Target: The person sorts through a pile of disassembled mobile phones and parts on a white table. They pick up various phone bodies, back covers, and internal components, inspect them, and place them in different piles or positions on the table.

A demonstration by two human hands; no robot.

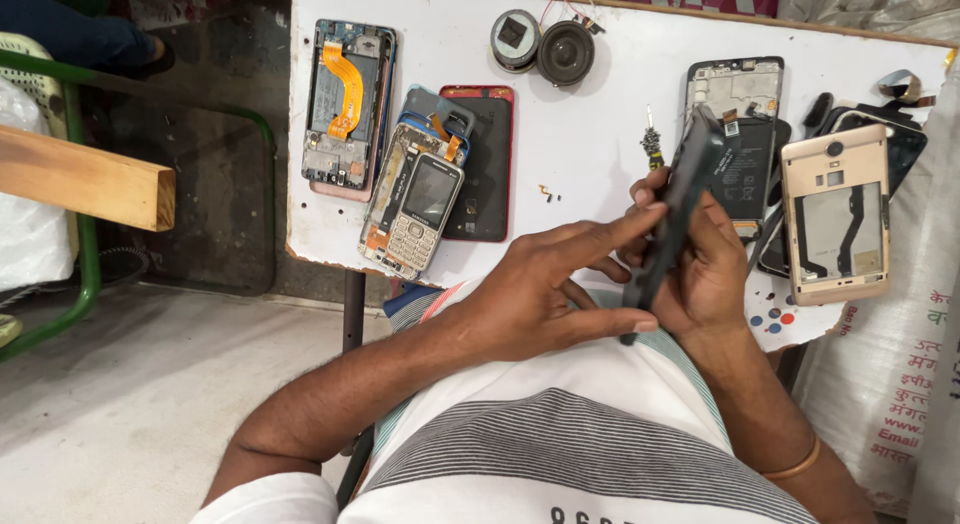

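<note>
A dark phone (678,209) stands on edge between the two hands, tilted so its top leans toward one o'clock, just above the person's lap and the near edge of the white counter (600,134). The right hand (705,274) is closed around the phone from behind, at its three o'clock side, with the thumb on the edge. The left hand (545,289) is at its nine o'clock, fingers spread; the forefinger tip touches the phone's upper edge and the thumb tip meets its lower end.

On the counter, a small keypad phone (422,212) lies well apart at nine o'clock on a stack of opened phones. A gold phone frame (835,216) lies at three o'clock, and two round speakers (545,46) sit at eleven o'clock.
</note>
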